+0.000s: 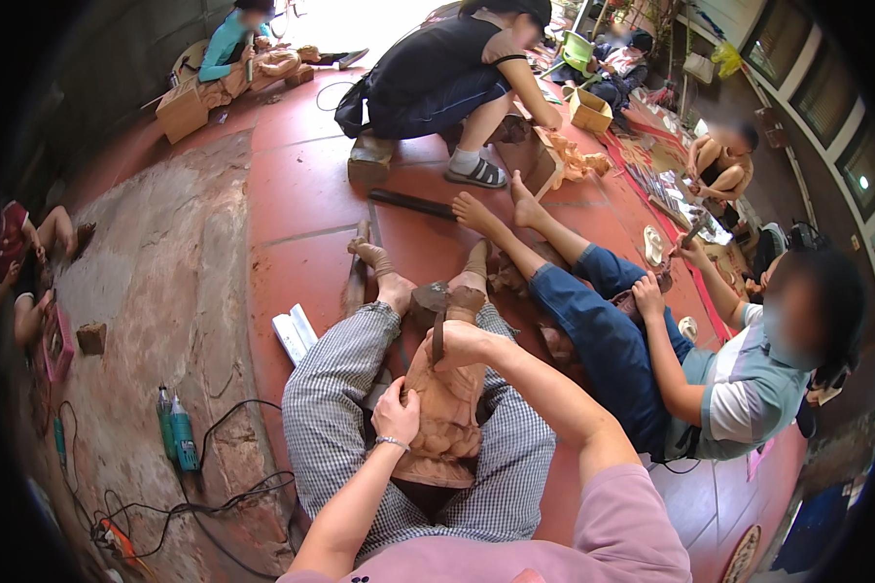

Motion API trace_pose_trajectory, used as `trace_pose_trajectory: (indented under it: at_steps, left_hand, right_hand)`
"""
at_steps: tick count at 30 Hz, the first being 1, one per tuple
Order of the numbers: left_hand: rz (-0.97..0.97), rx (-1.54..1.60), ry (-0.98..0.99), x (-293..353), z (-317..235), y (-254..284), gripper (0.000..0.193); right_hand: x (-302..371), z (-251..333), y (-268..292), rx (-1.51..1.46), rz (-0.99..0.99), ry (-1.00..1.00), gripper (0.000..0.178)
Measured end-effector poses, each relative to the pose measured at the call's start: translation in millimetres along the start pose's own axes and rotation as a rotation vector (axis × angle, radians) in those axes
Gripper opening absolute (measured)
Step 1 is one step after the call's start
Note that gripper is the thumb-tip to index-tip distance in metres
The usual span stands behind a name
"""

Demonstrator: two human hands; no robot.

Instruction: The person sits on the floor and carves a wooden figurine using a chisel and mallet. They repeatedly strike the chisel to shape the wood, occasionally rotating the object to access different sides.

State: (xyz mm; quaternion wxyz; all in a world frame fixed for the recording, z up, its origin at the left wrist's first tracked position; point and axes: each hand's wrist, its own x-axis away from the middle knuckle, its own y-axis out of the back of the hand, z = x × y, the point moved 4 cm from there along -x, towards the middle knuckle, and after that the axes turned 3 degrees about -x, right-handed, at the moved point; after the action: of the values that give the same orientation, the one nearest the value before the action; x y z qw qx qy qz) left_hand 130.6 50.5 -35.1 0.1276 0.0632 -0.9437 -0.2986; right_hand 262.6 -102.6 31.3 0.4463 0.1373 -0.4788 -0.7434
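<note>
Printing (186,451) marks a teal bottle (181,428); right hand (460,346) clasps dark tool (438,340); left hand (396,414) touches carving (445,428), grip unclear.

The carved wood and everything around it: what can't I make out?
Head view:
Carved wood: underside, hidden by its own bulk.
Dark tool: gripped part, covered by the right hand.
Left hand: palm, hidden by its back.
Far-left person: partly cut off by dark rim.

The left hand (396,415) rested on the carving (447,428) between the legs (335,389) while the right hand (464,345) gripped a dark tool (437,342) over its far part; on the concrete (165,243), near its right edge, stood two bottles (182,434)
</note>
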Motion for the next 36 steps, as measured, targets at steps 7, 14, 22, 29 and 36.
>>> trace_pose_trajectory:
  at_steps: [7,14,22,29,36]
  left_hand:
    - [-0.062,0.000,-0.027,2,3,0,0.044]
    - [-0.023,0.016,-0.022,5,-5,9,0.048]
    - [-0.100,0.015,-0.093,9,0,2,0.050]
    - [-0.108,0.046,-0.106,3,5,0,0.048]
    - [-0.083,-0.001,-0.098,-1,3,2,0.046]
  right_hand:
    - [-1,13,14,-0.113,0.015,0.018,0.025]
    - [-11,2,12,-0.108,0.106,0.041,0.024]
    - [8,34,21,-0.192,0.020,-0.234,0.030]
    - [2,21,13,-0.077,0.074,-0.060,0.022]
    - [-2,-6,1,-0.068,-0.074,-0.158,0.022]
